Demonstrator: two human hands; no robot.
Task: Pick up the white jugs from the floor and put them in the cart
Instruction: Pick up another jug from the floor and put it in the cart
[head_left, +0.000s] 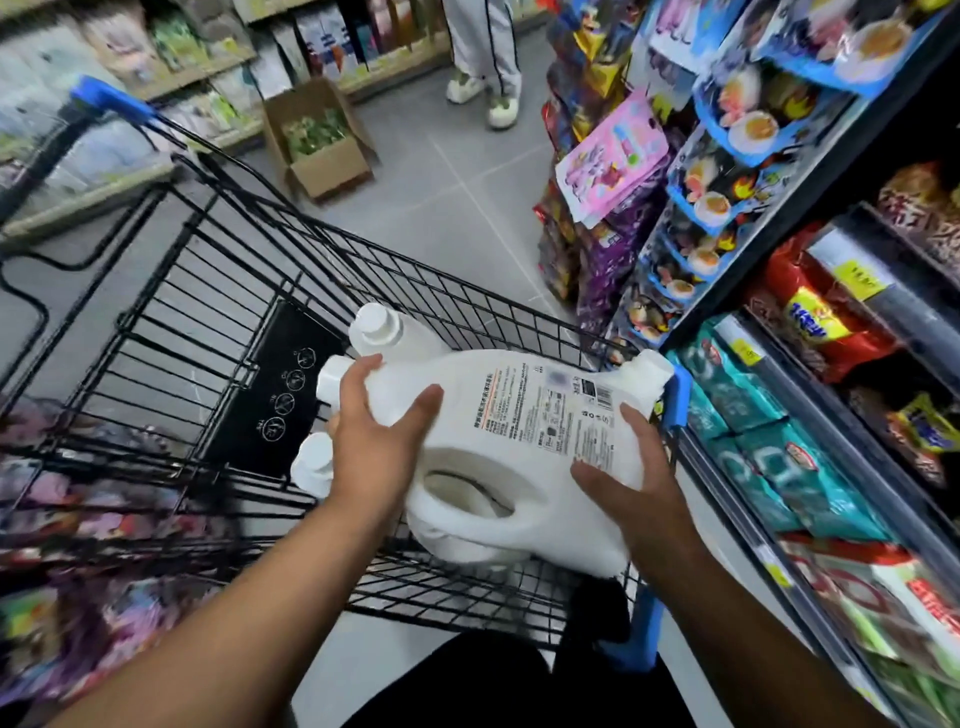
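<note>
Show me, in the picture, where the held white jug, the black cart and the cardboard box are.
held white jug (545, 415): head view, on its printed label.
black cart (280, 364): head view, on its black panel with round symbols.
cardboard box (332, 167): head view, on its front wall.

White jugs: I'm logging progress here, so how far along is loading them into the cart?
Done: at least three capped jugs already lie in the cart. In hand: the left hand and right hand hold another white jug over it, not yet set down. Left: no jugs show on the visible floor; beyond it, cannot tell.
</note>
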